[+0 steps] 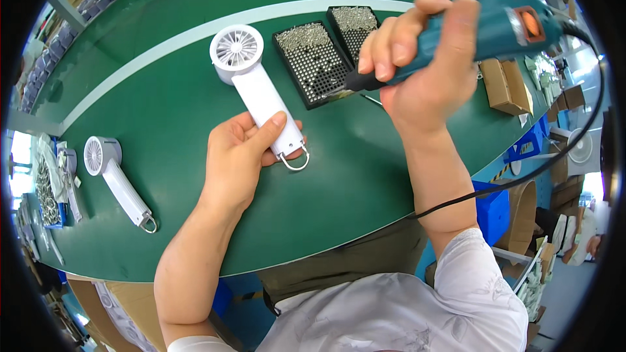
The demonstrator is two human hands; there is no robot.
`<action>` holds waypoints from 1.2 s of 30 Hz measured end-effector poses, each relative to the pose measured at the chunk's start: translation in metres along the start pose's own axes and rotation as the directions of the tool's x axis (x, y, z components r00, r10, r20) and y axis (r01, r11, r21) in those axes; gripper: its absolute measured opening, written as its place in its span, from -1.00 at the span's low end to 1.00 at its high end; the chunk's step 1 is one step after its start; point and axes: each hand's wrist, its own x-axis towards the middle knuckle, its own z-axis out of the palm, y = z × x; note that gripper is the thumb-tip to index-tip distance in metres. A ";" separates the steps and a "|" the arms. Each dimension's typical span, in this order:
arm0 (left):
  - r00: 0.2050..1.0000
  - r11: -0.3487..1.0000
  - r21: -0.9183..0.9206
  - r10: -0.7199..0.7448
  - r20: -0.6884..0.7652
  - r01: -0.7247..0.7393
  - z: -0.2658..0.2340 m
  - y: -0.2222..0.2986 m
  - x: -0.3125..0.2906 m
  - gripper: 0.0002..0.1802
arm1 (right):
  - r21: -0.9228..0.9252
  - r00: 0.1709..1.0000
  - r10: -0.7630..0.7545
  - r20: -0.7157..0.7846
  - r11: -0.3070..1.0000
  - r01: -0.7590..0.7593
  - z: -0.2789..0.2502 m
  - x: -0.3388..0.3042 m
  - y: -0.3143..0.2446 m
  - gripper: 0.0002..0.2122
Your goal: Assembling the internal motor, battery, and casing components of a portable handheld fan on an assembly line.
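Note:
My left hand (238, 153) is closed round the lower handle of a white handheld fan (262, 94), thumb on top. The fan's round grille points up and away, and a small wire loop (297, 161) hangs from its base. In my right hand (433, 58) is a teal electric screwdriver (486, 29) with an orange switch, its black nose angled down to the left. The screwdriver's tip is over the near end of a black screw tray (310, 58); whether it touches a screw I cannot tell. Silvery screws fill the tray's holes and heap at its far end.
A second screw tray (355, 23) stands behind the first. Another white fan (117, 182) lies at left, near a blue bin of metal rings (49, 189). A cardboard box (505, 85) sits at right. The screwdriver's black cable (548, 169) loops down past my right arm.

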 end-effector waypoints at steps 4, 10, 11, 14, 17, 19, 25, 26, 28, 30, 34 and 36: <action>1.000 1.000 0.016 -0.006 0.005 0.006 0.001 0.002 0.001 -0.59 | 0.162 0.976 0.056 0.211 0.983 -0.091 0.008 -0.018 -0.016 -0.41; 1.000 1.000 -0.023 0.000 -0.004 0.000 0.002 0.001 0.000 -0.66 | 0.195 0.957 0.045 0.285 0.975 -0.104 0.016 -0.040 -0.020 -0.37; 1.000 1.000 -0.028 0.000 -0.011 -0.001 0.004 0.002 -0.001 -0.66 | 0.186 0.956 0.045 0.290 0.977 -0.102 0.016 -0.041 -0.020 -0.38; 1.000 1.000 -0.030 0.002 -0.014 -0.002 0.003 0.002 -0.002 -0.66 | 0.157 0.951 0.045 0.306 0.983 -0.097 0.017 -0.044 -0.019 -0.40; 1.000 1.000 -0.031 0.003 -0.009 -0.004 0.002 0.001 -0.002 -0.65 | 0.127 0.945 0.050 0.325 0.987 -0.096 0.018 -0.047 -0.016 -0.42; 1.000 0.999 -0.032 0.004 -0.008 -0.004 0.002 0.001 -0.002 -0.65 | 0.108 0.941 0.052 0.336 0.990 -0.093 0.019 -0.048 -0.015 -0.43; 1.000 0.999 -0.032 0.008 -0.008 -0.009 0.001 0.000 0.000 -0.65 | 0.048 0.929 0.058 0.365 0.996 -0.081 0.021 -0.051 -0.012 -0.45; 1.000 1.000 -0.024 0.004 0.005 -0.004 -0.001 0.000 0.000 -0.65 | 0.039 0.927 0.059 0.370 0.996 -0.079 0.021 -0.052 -0.011 -0.46; 1.000 1.000 -0.017 0.000 0.018 0.001 -0.002 0.000 0.000 -0.64 | 0.018 0.923 0.061 0.380 0.997 -0.074 0.022 -0.053 -0.011 -0.47; 1.000 1.000 -0.019 0.005 0.029 -0.004 -0.002 0.000 0.000 -0.64 | 0.007 0.921 0.062 0.385 0.998 -0.070 0.023 -0.054 -0.011 -0.47; 1.000 0.999 -0.037 0.008 0.017 -0.008 0.001 0.000 0.000 -0.66 | -0.108 0.913 0.090 0.399 0.993 -0.051 0.023 -0.053 -0.014 -0.52; 1.000 0.998 -0.065 0.018 0.001 -0.018 0.002 -0.002 -0.001 -0.69 | -0.144 0.902 0.087 0.423 0.989 -0.028 0.024 -0.052 -0.013 -0.54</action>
